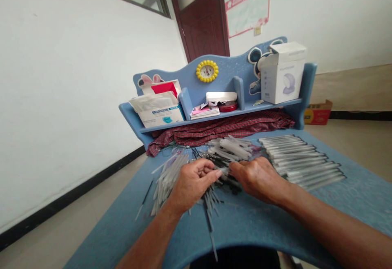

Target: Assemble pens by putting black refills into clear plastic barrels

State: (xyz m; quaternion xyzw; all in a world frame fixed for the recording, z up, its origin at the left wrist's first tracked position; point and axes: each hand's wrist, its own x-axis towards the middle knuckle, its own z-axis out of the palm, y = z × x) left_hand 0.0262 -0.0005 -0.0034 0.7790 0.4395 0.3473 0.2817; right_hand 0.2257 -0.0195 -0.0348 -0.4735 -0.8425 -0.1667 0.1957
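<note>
Over the middle of the blue desk, my left hand (196,179) and my right hand (255,177) are closed close together. A short translucent piece, apparently a pen barrel (225,171), shows between their fingertips. Its ends are hidden by my fingers. Left of my left hand lies a loose pile of clear pen barrels (167,179). Beneath and beyond the hands are black pen parts (216,161) and a heap of frosted white tubes (231,147). Thin pen refills (211,232) spread toward the front edge. To the right, pens (301,158) with dark ends lie side by side in a row.
A blue shelf (183,123) stands along the desk's back, holding a mask box (162,116), a white carton (283,75) and a red round case (228,106). Red checked cloth (208,130) is bunched beneath it. One refill (143,199) lies apart at left.
</note>
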